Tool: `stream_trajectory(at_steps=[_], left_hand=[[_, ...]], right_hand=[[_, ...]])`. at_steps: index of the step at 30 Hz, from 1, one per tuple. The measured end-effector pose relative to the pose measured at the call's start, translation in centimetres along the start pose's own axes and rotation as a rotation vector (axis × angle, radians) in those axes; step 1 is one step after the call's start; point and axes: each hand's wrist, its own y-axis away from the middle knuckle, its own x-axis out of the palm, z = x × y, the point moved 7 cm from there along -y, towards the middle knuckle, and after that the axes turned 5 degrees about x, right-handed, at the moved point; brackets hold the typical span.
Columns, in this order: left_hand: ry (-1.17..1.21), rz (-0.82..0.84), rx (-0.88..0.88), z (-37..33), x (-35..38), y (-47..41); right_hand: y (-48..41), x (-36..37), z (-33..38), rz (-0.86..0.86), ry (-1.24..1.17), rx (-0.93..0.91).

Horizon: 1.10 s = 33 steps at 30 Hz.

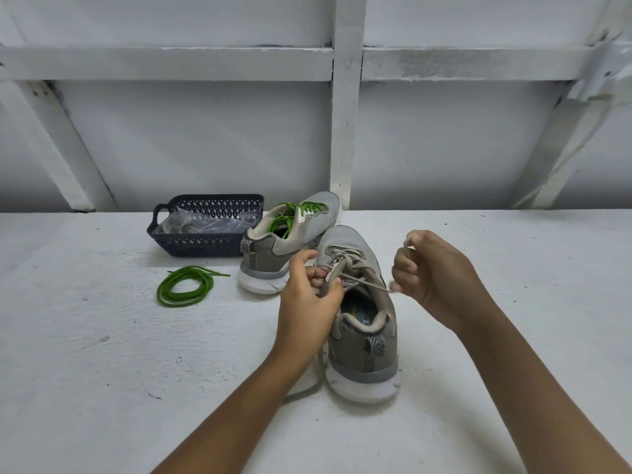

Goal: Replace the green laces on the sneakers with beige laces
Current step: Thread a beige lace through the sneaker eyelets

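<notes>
The near grey sneaker (pixel 362 343) stands heel toward me, threaded with a beige lace (pixel 367 284). My left hand (pixel 309 302) grips the sneaker's tongue and left side near the eyelets. To the right, my right hand (pixel 432 271) is closed on the beige lace's end, and the lace runs taut from the eyelets to it. Behind, the second grey sneaker (pixel 290 241) carries a green lace (pixel 290 217). A loose coiled green lace (pixel 184 285) lies on the surface to the left.
A dark blue plastic basket (pixel 205 241) at the back left holds clear plastic bags with pale laces. All of this sits on a white painted surface (pixel 102 371), which ends at a white wall with beams. A slack beige lace end trails beside my left forearm.
</notes>
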Motion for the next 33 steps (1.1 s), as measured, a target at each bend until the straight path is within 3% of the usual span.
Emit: stream_trajectory(at_steps=[5,7,10,14,20,27,33], left_hand=[[0.021,-0.022,0.004,0.1,0.1,0.1],[0.032,-0.019,0.013,0.1,0.2,0.2],[0.036,0.004,0.047,-0.1,0.3,0.1],[0.037,0.021,0.077,-0.3,0.3,0.0],[-0.012,0.054,0.078,-0.1,0.5,-0.3],[-0.235,0.120,0.215,-1.3,0.6,-1.3],[-0.413,0.235,0.252,-3.3,0.3,-2.9]], right_hand=[[1.3,0.1,0.3,0.169,0.955,0.151],[1.3,0.9,1.4,0.092,1.237,0.004],[0.7,2.9,2.0,-0.055,1.440,-0.313],[-1.0,3.9,-0.7,-0.043,1.541,-0.338],[-0.1,3.3,-0.2,0.039,1.373,-0.299],[0.7,2.6,-0.2,0.061,1.274,-0.259],[0.6,2.9,-0.1,0.037,1.338,-0.303]])
